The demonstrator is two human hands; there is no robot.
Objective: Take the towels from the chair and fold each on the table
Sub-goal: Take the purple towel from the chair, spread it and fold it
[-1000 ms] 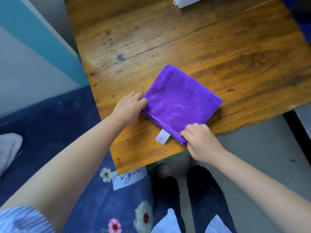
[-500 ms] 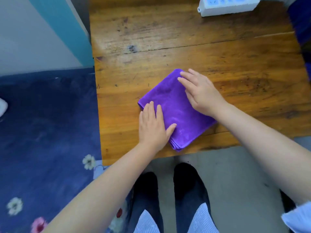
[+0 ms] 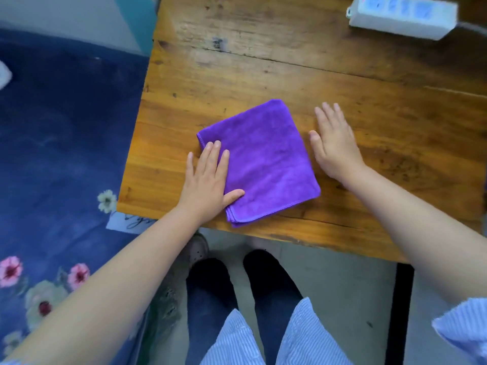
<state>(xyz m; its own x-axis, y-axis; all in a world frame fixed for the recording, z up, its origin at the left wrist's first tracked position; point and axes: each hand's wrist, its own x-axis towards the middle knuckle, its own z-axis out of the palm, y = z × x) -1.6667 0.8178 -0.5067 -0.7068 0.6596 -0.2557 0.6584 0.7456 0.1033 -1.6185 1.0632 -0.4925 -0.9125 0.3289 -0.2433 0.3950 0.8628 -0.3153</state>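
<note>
The left hand (image 3: pixel 208 184) lies flat, fingers extended and gripping nothing, with its palm on the near-left edge of the folded square purple microfibre towel (image 3: pixel 263 164) and its thumb pointing onto the cloth. The right hand (image 3: pixel 334 146) is likewise spread flat and empty, resting on the bare wood just beside the towel's right edge, not touching the cloth as far as can be seen. The towel sits rotated, one corner pointing to the near edge of the worn brown wooden surface (image 3: pixel 263 61), and its stacked hemmed layers show at that near corner. Open wood extends beyond the towel toward the far side and to the right; the left and near margins are narrow. A white power strip (image 3: pixel 400 17) lies at the far right of the surface, well apart from the towel. A dark blue floral-print fabric (image 3: pixel 66 154) lies left of the surface, and grey floor (image 3: pixel 342 285) shows below. Compared with half a second ago, the right hand has come off the towel's top and now sits beside it, while the left hand stays on the cloth.
</note>
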